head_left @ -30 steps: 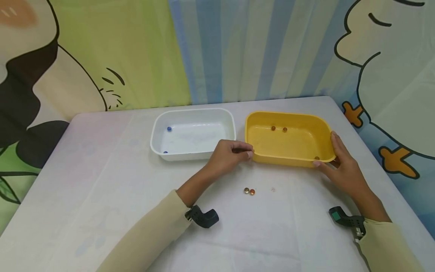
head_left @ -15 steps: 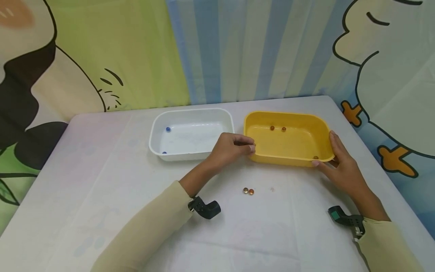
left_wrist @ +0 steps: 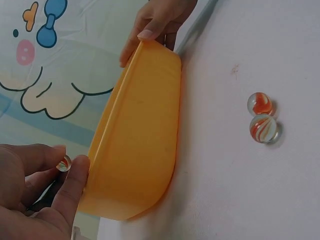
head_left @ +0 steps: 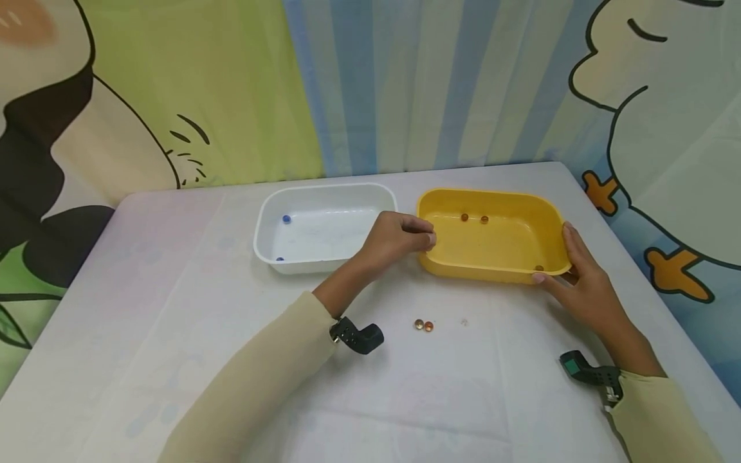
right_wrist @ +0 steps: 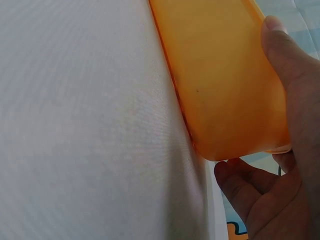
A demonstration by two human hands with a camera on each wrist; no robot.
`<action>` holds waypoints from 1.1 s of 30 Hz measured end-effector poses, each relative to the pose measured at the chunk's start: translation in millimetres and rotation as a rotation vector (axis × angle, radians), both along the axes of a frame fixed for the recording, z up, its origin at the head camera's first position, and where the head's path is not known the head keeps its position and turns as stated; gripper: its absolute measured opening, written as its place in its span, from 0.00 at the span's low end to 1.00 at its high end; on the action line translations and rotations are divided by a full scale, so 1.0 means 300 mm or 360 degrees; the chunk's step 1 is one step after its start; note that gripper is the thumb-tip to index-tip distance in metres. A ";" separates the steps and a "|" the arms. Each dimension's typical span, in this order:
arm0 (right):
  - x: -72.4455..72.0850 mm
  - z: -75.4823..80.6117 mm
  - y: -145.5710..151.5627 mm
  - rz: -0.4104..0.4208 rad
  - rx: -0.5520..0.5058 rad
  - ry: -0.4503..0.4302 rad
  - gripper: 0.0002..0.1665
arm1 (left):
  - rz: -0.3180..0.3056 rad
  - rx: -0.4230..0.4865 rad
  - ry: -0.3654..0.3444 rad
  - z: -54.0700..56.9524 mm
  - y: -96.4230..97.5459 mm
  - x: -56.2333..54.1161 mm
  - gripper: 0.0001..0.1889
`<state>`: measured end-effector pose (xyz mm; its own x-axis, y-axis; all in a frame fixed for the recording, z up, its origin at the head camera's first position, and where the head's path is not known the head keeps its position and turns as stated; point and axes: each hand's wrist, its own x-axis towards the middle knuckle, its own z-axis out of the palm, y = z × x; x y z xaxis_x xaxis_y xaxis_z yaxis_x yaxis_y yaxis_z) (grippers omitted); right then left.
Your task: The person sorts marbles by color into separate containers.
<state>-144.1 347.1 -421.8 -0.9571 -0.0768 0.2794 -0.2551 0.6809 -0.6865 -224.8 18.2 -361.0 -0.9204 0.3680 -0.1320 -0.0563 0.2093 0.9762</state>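
Thumb and finger of my left hand (head_left: 393,239) pinch a clear glass marble (left_wrist: 63,164) with an orange swirl, seen in the left wrist view. That hand is at the left end of a yellow tray (head_left: 486,273), its fingertips level with the rim. My right hand (head_left: 590,296) grips the tray's near right corner, thumb on the front rim and fingers round the end. Inside the tray lie an amber marble (head_left: 465,217), a second amber marble (head_left: 484,220) and a third marble (head_left: 539,268) by the front wall. Two orange-swirled marbles (left_wrist: 263,128) touch each other on the table.
Left of the yellow tray stands a white tray (head_left: 312,265), partly behind my left hand. It holds a blue marble (head_left: 286,219) at the back and another blue marble (head_left: 280,260) at the front. A printed cloth backdrop (head_left: 399,83) rises behind the white-covered table (head_left: 173,308).
My left hand has risen and moved slightly away from me, from the yellow tray's near left corner up along its left end. The right hand keeps its grip on the tray.
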 end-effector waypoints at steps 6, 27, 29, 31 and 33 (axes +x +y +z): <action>0.002 -0.001 0.001 0.0008 -0.0010 0.0003 0.59 | 0.0053 -0.0021 -0.0073 0.009 0.017 -0.028 0.09; -0.001 -0.001 0.003 0.0003 -0.0011 -0.0032 0.59 | 0.0044 -0.0051 -0.0081 0.019 0.020 -0.033 0.10; 0.000 0.002 0.001 -0.0004 -0.0015 -0.0039 0.59 | 0.0008 -0.0068 -0.0051 0.019 0.015 -0.029 0.10; 0.001 0.005 0.001 -0.0010 -0.0014 -0.0044 0.59 | -0.0033 -0.0093 -0.0018 0.020 0.008 -0.025 0.11; 0.001 0.006 0.002 -0.0015 -0.0008 -0.0048 0.59 | -0.0071 -0.0102 -0.0007 0.021 0.002 -0.020 0.11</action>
